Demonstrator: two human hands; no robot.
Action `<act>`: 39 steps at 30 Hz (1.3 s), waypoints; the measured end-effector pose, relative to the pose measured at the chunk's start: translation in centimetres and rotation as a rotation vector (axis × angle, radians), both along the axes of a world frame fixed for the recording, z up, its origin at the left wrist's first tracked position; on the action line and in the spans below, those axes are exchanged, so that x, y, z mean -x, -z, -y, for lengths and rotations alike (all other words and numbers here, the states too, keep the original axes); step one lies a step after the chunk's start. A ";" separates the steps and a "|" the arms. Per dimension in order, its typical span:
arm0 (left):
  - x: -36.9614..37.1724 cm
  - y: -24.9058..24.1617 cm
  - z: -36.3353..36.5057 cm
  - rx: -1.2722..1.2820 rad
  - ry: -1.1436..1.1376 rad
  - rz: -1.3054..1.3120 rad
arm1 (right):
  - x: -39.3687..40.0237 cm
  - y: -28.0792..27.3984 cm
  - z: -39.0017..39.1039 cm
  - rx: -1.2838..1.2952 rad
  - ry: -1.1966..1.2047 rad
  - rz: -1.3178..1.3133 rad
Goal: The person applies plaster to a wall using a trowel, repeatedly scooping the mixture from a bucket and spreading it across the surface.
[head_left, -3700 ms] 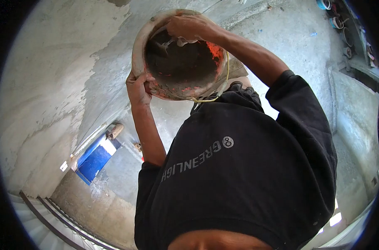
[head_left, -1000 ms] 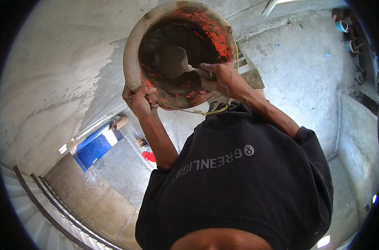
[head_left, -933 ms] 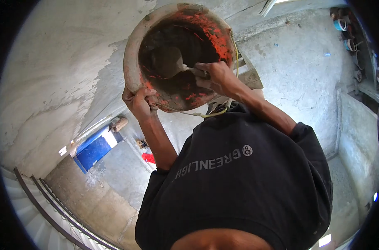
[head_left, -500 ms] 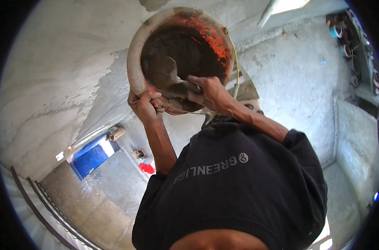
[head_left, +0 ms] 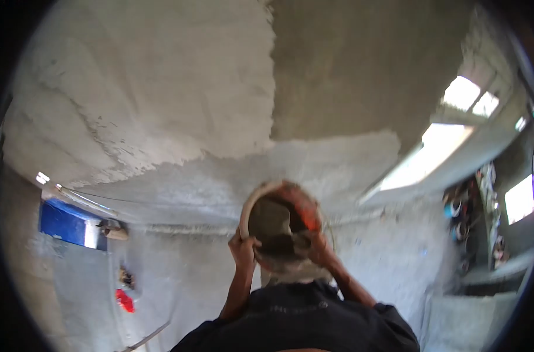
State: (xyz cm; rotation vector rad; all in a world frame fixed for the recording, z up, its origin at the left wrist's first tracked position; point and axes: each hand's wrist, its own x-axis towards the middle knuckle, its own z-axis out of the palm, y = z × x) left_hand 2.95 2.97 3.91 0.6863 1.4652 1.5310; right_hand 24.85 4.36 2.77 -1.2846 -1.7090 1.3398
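A round bucket (head_left: 247, 214), grey-crusted at the rim with orange-red showing inside its right wall, is tilted so its mouth faces me. Dark wet mortar (head_left: 294, 218) lies inside. My left hand (head_left: 243, 250) grips the rim at the lower left, thumb over the edge. At the lower right, my right hand (head_left: 319, 250) is closed on a trowel whose grey, mortar-coated blade (head_left: 270, 219) reaches into the bucket. Motion blur hides the trowel's handle and the exact finger positions.
A wall beyond the bucket carries a darker, damp-looking plaster patch (head_left: 360, 70) beside lighter plaster (head_left: 161, 76). Bright openings (head_left: 431, 149) are at the right. A blue panel (head_left: 70, 224) and a red item (head_left: 125, 300) lie left; shelves with pails (head_left: 454, 209) stand right.
My view has tilted up, bringing much more wall into sight. The bucket and both hands now appear lower and smaller. My left hand keeps its rim hold; the trowel stays in my right.
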 end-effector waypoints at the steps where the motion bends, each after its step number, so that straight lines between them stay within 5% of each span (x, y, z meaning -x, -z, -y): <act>1: -0.4 -0.1 0.1 -0.005 -0.025 0.001 | -0.3 0.6 -0.2 -0.071 -0.028 0.061; 35: -4.4 3.1 -0.9 0.082 0.064 -0.027 | -1.0 2.2 1.3 0.073 0.146 0.512; 39: -5.0 3.8 -1.2 0.025 0.020 0.067 | -1.8 5.4 1.8 -0.029 0.255 0.299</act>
